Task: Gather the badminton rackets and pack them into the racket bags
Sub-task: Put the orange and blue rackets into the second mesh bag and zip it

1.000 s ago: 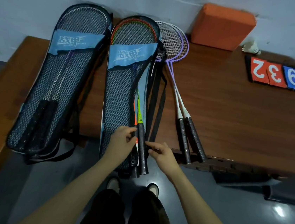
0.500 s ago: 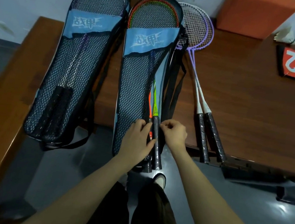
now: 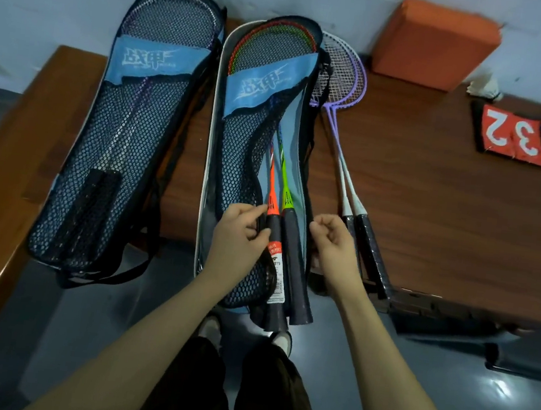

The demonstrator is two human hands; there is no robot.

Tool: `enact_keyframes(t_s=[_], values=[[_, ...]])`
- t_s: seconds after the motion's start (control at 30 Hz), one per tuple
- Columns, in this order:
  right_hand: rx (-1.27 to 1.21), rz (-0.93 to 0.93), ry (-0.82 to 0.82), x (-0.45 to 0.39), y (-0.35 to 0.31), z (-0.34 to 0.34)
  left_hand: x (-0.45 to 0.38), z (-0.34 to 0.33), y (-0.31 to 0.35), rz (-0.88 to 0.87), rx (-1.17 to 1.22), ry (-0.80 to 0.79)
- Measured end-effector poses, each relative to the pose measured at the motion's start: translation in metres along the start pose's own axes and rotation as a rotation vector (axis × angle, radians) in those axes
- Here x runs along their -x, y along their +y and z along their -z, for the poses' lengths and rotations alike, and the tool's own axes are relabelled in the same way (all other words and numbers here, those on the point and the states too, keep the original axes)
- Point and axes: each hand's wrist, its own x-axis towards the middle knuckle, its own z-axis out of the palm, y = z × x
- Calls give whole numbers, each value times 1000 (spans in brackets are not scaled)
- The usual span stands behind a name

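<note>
Two mesh racket bags with blue labels lie on the wooden table (image 3: 430,206). The left bag (image 3: 128,141) holds rackets and lies closed. The middle bag (image 3: 244,154) gapes open along its right side, showing an orange racket (image 3: 272,191) and a green racket (image 3: 286,189) whose dark handles stick out past the table edge. My left hand (image 3: 242,235) grips the bag's mesh flap edge beside the orange handle. My right hand (image 3: 332,242) pinches the bag's right edge. Two purple rackets (image 3: 344,139) lie loose on the table, right of the bag.
An orange block (image 3: 432,44) leans against the wall at the back. A shuttlecock (image 3: 484,87) and red and blue number cards (image 3: 532,140) sit at the right. Both bags overhang the table's front edge above the grey floor (image 3: 45,331).
My hands have moved apart, pulling the middle bag's opening wider. The orange and green racket shafts and handles are now exposed.
</note>
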Motion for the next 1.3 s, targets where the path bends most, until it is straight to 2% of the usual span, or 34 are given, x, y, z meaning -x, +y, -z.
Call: enact_keyframes(t_s=[0.13, 0.27, 0.33, 0.47, 0.63, 0.73, 1.0, 1.1, 1.3], values=[[-183, -43, -4, 11, -13, 8, -6, -4, 15, -59, 111, 26], [-267, -141, -132, 31, -19, 23, -20, -10, 30, 49, 187, 48], [-355, -164, -196, 42, -19, 29, -26, -12, 40, 31, 176, 42], [-592, -140, -296, 57, -25, 44, -37, -16, 59, -42, 157, 59], [-666, -48, -476, 63, -33, 69, -46, -19, 71, -52, 130, 109], [-657, -7, -441, 61, -37, 74, -42, -20, 79, -55, 122, 107], [-505, -17, -369, 55, -40, 85, 5, -24, 104, -75, -84, -109], [-503, -25, -383, 51, -39, 85, 14, -25, 107, -35, -50, -157], [-417, 9, -282, 40, -36, 85, 36, -29, 97, -69, -63, -124]])
